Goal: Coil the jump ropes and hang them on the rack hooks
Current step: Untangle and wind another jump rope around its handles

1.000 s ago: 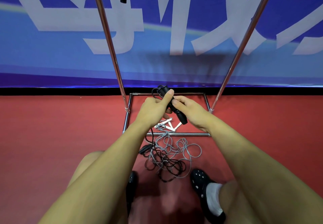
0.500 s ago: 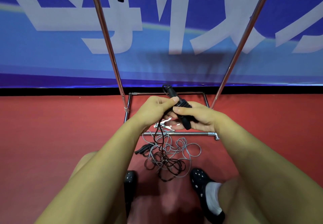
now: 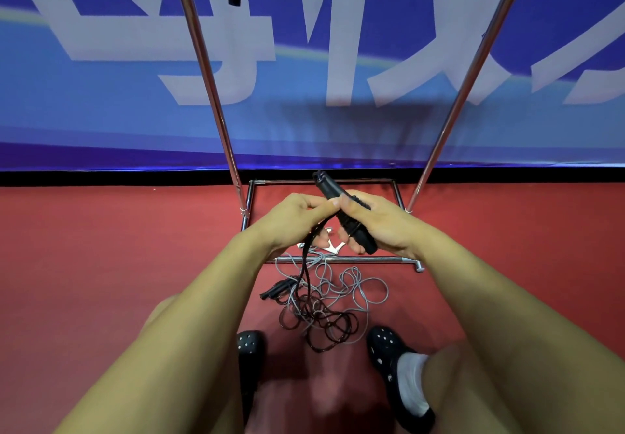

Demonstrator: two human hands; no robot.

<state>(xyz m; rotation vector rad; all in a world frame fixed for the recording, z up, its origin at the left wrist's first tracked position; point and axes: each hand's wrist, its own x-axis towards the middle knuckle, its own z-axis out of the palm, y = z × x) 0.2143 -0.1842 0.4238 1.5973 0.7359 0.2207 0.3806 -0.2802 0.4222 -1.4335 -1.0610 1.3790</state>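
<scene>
Both hands (image 3: 341, 220) grip ribbed black handles (image 3: 348, 217), seemingly two.

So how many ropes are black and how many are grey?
Black rope: 1, with its handles held by the right hand, the left hand pinching the cord
Grey rope: 1, on the floor
Total: 2

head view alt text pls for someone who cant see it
Seen from above, a person's right hand grips black jump rope handles while the left hand pinches the black cord, which trails into tangled ropes on the red floor before a metal rack.
</scene>
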